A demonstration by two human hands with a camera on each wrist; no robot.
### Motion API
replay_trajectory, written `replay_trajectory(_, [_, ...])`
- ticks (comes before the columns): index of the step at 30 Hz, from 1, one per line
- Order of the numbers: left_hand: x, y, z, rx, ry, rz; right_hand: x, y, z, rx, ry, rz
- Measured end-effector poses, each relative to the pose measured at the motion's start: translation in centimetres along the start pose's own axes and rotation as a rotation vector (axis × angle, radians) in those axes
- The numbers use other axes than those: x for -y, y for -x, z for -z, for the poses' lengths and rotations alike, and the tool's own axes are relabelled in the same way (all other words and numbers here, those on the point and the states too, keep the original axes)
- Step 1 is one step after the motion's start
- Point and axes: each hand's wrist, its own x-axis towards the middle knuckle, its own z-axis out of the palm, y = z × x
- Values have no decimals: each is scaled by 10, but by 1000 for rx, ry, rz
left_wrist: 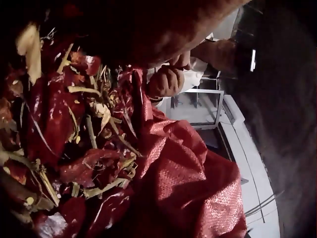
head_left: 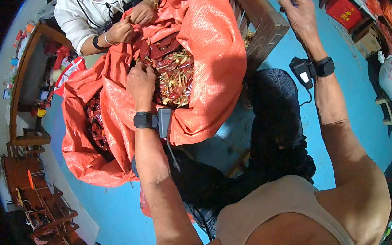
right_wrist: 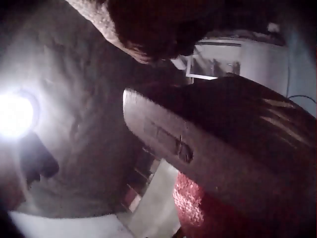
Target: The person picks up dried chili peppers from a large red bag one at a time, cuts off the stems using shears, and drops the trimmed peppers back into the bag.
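My left hand (head_left: pixel 141 83) reaches into an open red woven sack (head_left: pixel 212 50), its fingers bent down at the dried red chilies (head_left: pixel 173 77). In the left wrist view, whole pods, broken skins and pale stems (left_wrist: pixel 89 126) lie close below that hand, whose fingertips are lost in shadow. Off to the right, my right hand (head_left: pixel 299 13) is raised over the blue floor beside a wooden chair, fingers bent. A small pale tip shows at its fingertips; I cannot tell whether it is something held. The right wrist view shows this hand (right_wrist: pixel 148 29) dark along the top.
Opposite me sits a person in a white top, both hands (head_left: pixel 132 24) together over the sack's far edge. A second red sack opening (head_left: pixel 97 127) with chilies lies left. The dark wooden chair (head_left: pixel 262 21) stands right of the sack. Shelves with a red box (head_left: pixel 343 10) line the right.
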Motion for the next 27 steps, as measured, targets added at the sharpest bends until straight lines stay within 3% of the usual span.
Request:
replay_trajectory(1, [-4, 0, 10, 14, 45, 99, -21, -5, -6, 0, 1, -5])
replay_trajectory(2, [-9, 1, 15, 32, 94, 192, -48, -9, -12, -44, 176, 155])
replay_trajectory(3, [-3, -1, 14, -32, 108, 173, -62, -12, -10, -93, 358, 318])
replay_trajectory(4, [2, 0, 17, -119, 220, 95, -47, -10, -3, -104, 373, 319])
replay_trajectory(6, [3, 6, 31, -125, 468, 115, -7, 5, 8, -208, 98, 193])
replay_trajectory(7, [-3, 11, 39, -118, 473, 109, 16, 9, 9, -309, -23, 330])
replay_trajectory(9, [-15, 24, 52, -137, 672, 137, 78, 30, 17, -235, -513, 209])
replay_trajectory(11, [-18, 34, 53, -139, 790, 143, 114, 52, 19, -79, -569, 228])
replay_trajectory(12, [-23, 38, 55, -172, 793, 116, 138, 64, 0, -73, -832, 124])
replay_trajectory(13, [-32, 41, 60, -199, 803, 93, 132, 69, -19, 166, -1147, 84])
replay_trajectory(14, [-33, 42, 55, -219, 817, 72, 131, 70, -38, 280, -688, 551])
replay_trajectory(15, [-38, 45, 57, -227, 811, 52, 132, 72, -63, 440, -677, 529])
replay_trajectory(17, [-45, 48, 58, -245, 804, 27, 132, 84, -116, 681, -615, 127])
replay_trajectory(20, [-52, 51, 60, -301, 754, 12, 106, 94, -161, 591, -469, 438])
replay_trajectory(21, [-51, 51, 59, -308, 753, 17, 100, 99, -170, 597, -471, 443])
replay_trajectory(23, [-46, 53, 55, -223, 605, 20, 91, 110, -186, 616, -693, 34])
replay_trajectory(26, [-51, 56, 59, -166, 628, -31, 92, 114, -178, 618, -705, -22])
replay_trajectory(27, [-51, 56, 56, -166, 634, -51, 95, 114, -173, 647, -748, -137])
